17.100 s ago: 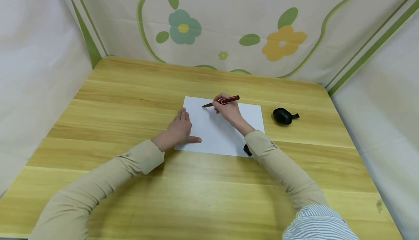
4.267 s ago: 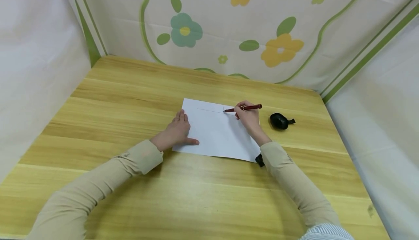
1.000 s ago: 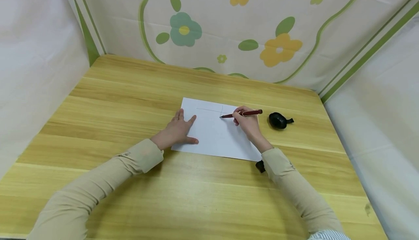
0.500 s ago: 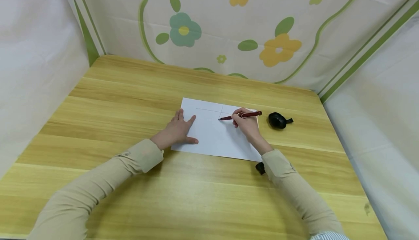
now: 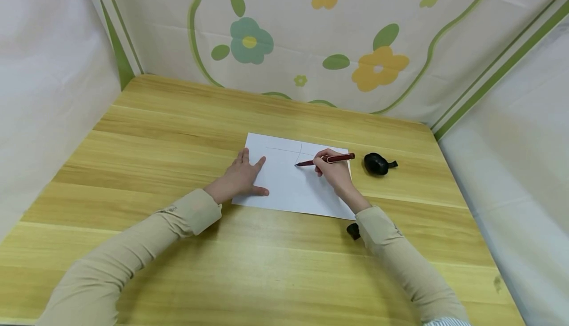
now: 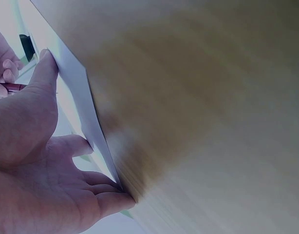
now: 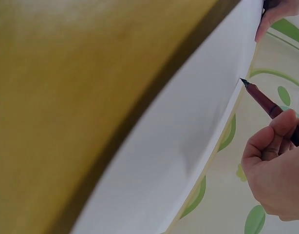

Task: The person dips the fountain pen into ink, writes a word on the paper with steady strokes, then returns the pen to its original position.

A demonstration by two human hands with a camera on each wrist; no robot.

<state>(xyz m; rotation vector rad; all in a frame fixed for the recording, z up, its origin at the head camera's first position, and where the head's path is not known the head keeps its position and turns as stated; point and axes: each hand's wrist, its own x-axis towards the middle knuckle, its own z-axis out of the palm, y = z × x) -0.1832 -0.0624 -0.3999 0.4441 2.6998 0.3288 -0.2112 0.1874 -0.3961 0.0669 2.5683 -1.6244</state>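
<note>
A white sheet of paper (image 5: 284,187) lies on the wooden table, bearing a thin horizontal line and a curved stroke that crosses it. My right hand (image 5: 333,170) pinches a dark red fountain pen (image 7: 264,101), its nib at the lower end of the curved stroke. The pen's back end points right. On the paper's left edge my left hand (image 5: 240,175) rests with thumb and fingers spread; in the left wrist view the fingers of this hand (image 6: 57,185) reach over the edge onto the wood.
Right of the paper sits a black oval object (image 5: 376,164) with a short strap. Another small black piece (image 5: 353,230) shows by the right cuff. A flower-patterned cloth (image 5: 284,34) hangs along the table's (image 5: 178,133) back edge, with pale cloth at both sides.
Since the oldest frame, a horizontal line and then a crossing stroke have appeared on the paper. Over the last second the pen has moved down and slightly left, lengthening the stroke.
</note>
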